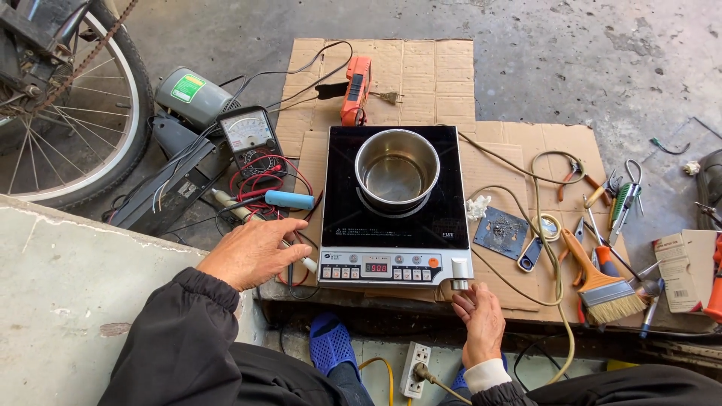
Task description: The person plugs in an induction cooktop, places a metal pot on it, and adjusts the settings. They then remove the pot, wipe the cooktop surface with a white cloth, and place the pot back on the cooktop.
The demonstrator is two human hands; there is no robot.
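Resting flat on the floor sheet of cardboard (421,68), a black induction cooker (396,203) is sitting directly before the person, its red display lit on the front panel. A steel pot (397,169) is standing upright on the cooking ring, open at the top; whether it is holding liquid cannot be told.

The right hand (480,319) is lying just below the cooker's front right corner, fingertips touching or nearly touching the silver knob (459,272) there. The fingers are loosely curled and gripping nothing. The left hand (252,252) is hovering palm down off the cooker's left edge, fingers spread and relaxed, holding nothing, over a tangle of red and black leads (263,180). A blue cylinder (289,200) is lying just beyond that hand.

An analogue meter (249,137) is sitting left of the cooker, with a grey motor (192,94) behind it and a bicycle wheel (71,113) at far left. An orange tool (356,90) is lying behind the cooker. To the right, a paintbrush (602,286), pliers (575,177) and assorted hand tools are lying spread across the cardboard, well apart from both hands. A white socket strip (415,368) is lying near the person's blue sandal (331,342).
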